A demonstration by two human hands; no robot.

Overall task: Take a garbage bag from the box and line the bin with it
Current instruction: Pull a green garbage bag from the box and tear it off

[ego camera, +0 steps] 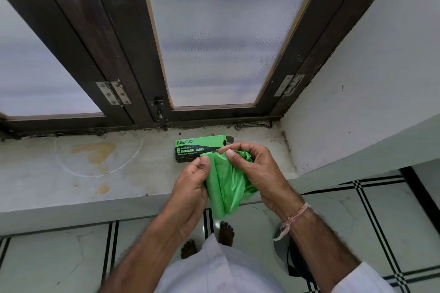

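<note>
A green garbage bag hangs crumpled between both my hands, just above the front edge of the window sill. My left hand pinches its left side with thumb and fingers. My right hand grips its bunched top and right side. Behind the hands, a green and black garbage bag box lies flat on the sill, its right end flap open. A grey bin stands on the floor under my right forearm, mostly hidden by it.
The stained stone sill runs along dark wooden window frames with frosted panes. A white wall closes off the right side. My bare feet stand on the tiled floor below.
</note>
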